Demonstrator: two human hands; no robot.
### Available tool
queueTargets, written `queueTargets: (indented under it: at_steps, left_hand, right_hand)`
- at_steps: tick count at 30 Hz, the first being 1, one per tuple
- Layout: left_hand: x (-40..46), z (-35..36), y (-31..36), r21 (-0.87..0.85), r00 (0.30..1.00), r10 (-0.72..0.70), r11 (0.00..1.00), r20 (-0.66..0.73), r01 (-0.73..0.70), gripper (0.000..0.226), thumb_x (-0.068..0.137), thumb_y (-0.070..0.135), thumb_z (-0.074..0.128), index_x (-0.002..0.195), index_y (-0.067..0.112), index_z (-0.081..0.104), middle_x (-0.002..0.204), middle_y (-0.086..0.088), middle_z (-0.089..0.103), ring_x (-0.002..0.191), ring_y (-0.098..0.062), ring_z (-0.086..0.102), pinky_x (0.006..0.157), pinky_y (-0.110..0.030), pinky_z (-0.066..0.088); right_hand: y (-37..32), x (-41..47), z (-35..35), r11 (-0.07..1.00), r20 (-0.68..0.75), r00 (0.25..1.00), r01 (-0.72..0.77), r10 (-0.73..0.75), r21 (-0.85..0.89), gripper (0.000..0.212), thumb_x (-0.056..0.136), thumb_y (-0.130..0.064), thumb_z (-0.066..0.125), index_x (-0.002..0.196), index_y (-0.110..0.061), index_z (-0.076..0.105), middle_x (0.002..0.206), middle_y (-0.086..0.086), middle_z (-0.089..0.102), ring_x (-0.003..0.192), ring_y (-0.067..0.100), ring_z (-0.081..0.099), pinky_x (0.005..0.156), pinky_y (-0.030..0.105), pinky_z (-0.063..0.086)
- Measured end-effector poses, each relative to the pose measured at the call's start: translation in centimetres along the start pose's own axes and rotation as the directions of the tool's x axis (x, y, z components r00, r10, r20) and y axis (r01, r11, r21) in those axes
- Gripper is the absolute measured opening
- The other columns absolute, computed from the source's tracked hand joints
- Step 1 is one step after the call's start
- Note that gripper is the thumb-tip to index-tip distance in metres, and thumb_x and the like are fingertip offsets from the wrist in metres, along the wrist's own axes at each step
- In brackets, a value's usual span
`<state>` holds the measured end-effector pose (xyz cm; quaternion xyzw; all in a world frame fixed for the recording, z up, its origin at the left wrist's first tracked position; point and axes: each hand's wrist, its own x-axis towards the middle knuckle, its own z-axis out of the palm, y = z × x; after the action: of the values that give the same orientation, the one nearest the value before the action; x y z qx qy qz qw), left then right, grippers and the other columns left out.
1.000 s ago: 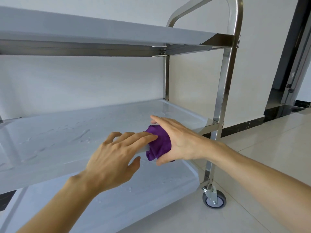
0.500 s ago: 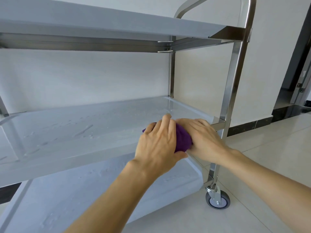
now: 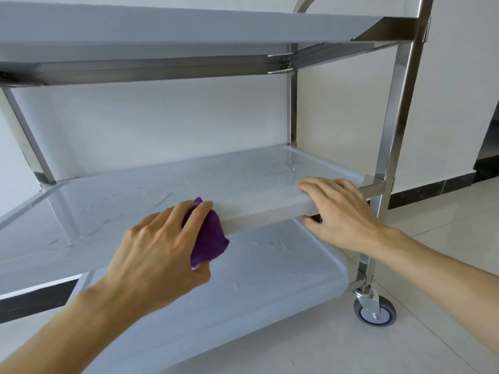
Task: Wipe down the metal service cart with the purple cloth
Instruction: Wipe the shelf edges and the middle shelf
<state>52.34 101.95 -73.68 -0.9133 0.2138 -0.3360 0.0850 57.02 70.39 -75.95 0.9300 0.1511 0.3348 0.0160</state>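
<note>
The cloth (image 3: 209, 237) is bunched against the front edge of the cart's (image 3: 388, 136) middle shelf (image 3: 243, 182), its long axis running roughly vertical across that edge, top end above the shelf surface and bottom end hanging below it. The left hand (image 3: 159, 255) grips the cloth, fingers curled over its top and thumb apparently under it, though the thumb is blurred. To the right along the same edge, well apart from the cloth, the right hand (image 3: 343, 211) clasps the rim, fingers together on top, thumb beneath; bare wet shelf lies left of the cloth.
</note>
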Motion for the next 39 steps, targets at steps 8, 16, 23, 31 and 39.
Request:
queueTargets:
  at_steps: [8, 16, 23, 31, 39]
  left_hand:
    - [3.0, 1.2, 4.6, -0.02, 0.996, -0.029, 0.999, 0.079, 0.03, 0.095, 0.064, 0.062, 0.075, 0.136, 0.009, 0.046, 0.126, -0.003, 0.058, 0.111, -0.027, 0.057, 0.091, -0.04, 0.046]
    - [1.9, 2.2, 2.0, -0.018, 0.991, 0.068, 0.997, -0.117, -0.071, 0.069, 0.066, 0.037, 0.081, 0.125, 0.008, 0.061, 0.111, -0.001, 0.068, 0.093, -0.023, 0.067, 0.074, -0.036, 0.054]
    - [-6.8, 1.5, -10.8, 0.076, 0.971, 0.058, 0.996, -0.23, -0.041, 0.056, 0.084, 0.045, 0.057, 0.133, 0.017, 0.058, 0.122, 0.009, 0.063, 0.104, -0.014, 0.057, 0.079, -0.027, 0.046]
    - [-8.6, 0.3, -11.9, 0.028, 0.981, -0.124, 0.991, -0.148, 0.129, 0.059, 0.074, 0.042, 0.065, 0.126, 0.016, 0.061, 0.118, 0.006, 0.066, 0.1, -0.022, 0.065, 0.07, -0.038, 0.054]
    - [-3.2, 1.1, -4.9, -0.011, 0.988, -0.032, 0.999, -0.15, 0.031, 0.055, 0.074, 0.037, 0.072, 0.12, 0.009, 0.064, 0.112, -0.001, 0.069, 0.095, -0.025, 0.067, 0.075, -0.036, 0.054]
  right_hand:
    - [-8.0, 4.2, 0.0, 0.99, 0.103, 0.985, 0.142, -0.139, -0.018, 0.064, 0.084, -0.025, 0.064, 0.143, -0.016, 0.042, 0.147, -0.004, 0.046, 0.142, 0.015, 0.036, 0.114, 0.041, 0.027]
    - [-7.1, 3.5, 0.8, 0.975, -0.183, 0.969, 0.191, -0.169, 0.11, 0.059, 0.049, 0.006, 0.078, 0.107, -0.007, 0.073, 0.111, 0.003, 0.075, 0.102, 0.021, 0.072, 0.078, 0.035, 0.059]
    - [-7.0, 3.5, 1.5, 0.973, -0.217, 0.967, 0.169, -0.134, 0.155, 0.061, 0.041, 0.002, 0.084, 0.101, -0.006, 0.075, 0.106, 0.005, 0.076, 0.095, 0.023, 0.074, 0.075, 0.035, 0.058]
    - [-10.3, 4.0, 0.0, 0.991, -0.052, 0.991, 0.123, -0.121, 0.047, 0.068, 0.053, -0.021, 0.085, 0.117, -0.004, 0.067, 0.121, 0.008, 0.069, 0.116, 0.025, 0.064, 0.102, 0.052, 0.043]
    - [-16.0, 6.4, 0.2, 0.974, 0.058, 0.974, 0.217, -0.221, 0.061, 0.053, 0.075, -0.019, 0.063, 0.127, -0.013, 0.056, 0.128, 0.003, 0.062, 0.123, 0.024, 0.057, 0.097, 0.038, 0.046]
